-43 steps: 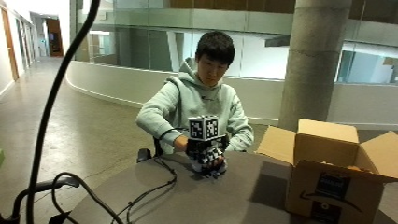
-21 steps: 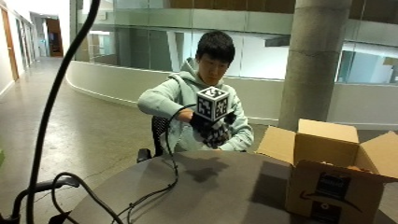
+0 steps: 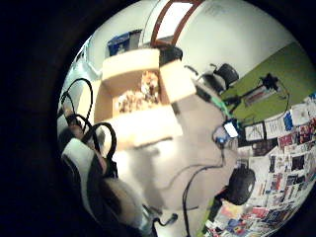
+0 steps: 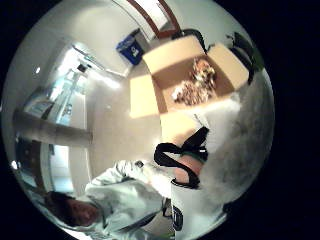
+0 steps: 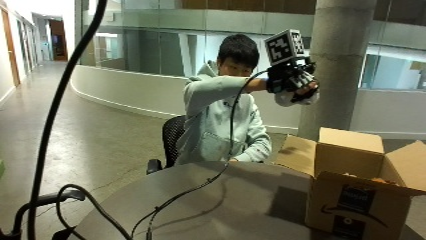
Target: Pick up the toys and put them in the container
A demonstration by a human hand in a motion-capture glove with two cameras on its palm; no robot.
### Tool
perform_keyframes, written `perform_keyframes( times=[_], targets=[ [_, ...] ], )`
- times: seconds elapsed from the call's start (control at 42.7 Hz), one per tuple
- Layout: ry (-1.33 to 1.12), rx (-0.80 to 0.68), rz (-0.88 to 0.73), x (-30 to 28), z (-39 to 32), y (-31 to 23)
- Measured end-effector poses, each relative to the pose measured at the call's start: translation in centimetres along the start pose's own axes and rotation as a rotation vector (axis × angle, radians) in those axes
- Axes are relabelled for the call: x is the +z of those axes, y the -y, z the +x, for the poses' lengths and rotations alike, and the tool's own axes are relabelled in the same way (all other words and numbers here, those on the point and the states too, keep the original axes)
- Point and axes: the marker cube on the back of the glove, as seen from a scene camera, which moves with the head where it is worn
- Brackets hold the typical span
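In the outside view my gloved right hand [image 5: 291, 80] is raised at head height, left of and well above the open cardboard box [image 5: 353, 200]. Its fingers curl round a small whitish toy [image 5: 297, 97] that shows under the glove. The box stands at the right end of the table [image 5: 219, 200] with its flaps spread. Both palm views look down into the box [image 3: 143, 126] [image 4: 175, 55] from a distance. Several brownish toys [image 3: 136, 98] [image 4: 192, 90] lie on its floor. The other hand is hidden behind the table edge.
A black cable [image 5: 200, 187] hangs from the glove and trails across the round grey table. A black office chair [image 5: 170, 140] stands behind the person. A concrete column [image 5: 339, 65] rises behind the box. A dark cable arc [image 5: 60, 100] crosses the foreground at left.
My hand has risen from the tabletop in front of the person, up and to the right towards the box, with the toy in its grip.
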Motion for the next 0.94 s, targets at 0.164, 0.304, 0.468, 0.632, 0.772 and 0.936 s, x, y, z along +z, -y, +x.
perform_keyframes(
  times=[0.164, 0.304, 0.468, 0.632, 0.772, 0.936],
  targets=[
    [0.011, 0.154, 0.081, 2.6, -2.2, 6.6],
    [-0.043, 0.252, -0.147, 6.8, -0.4, 8.7],
    [-0.094, 0.267, -0.165, 7.1, 0.2, 8.2],
    [0.002, 0.016, -0.174, 4.2, 2.6, 5.0],
    [-0.151, 0.278, -0.168, 2.5, 2.4, 3.4],
    [-0.066, 0.004, -0.2, 0.4, 3.8, -0.8]
  ],
)
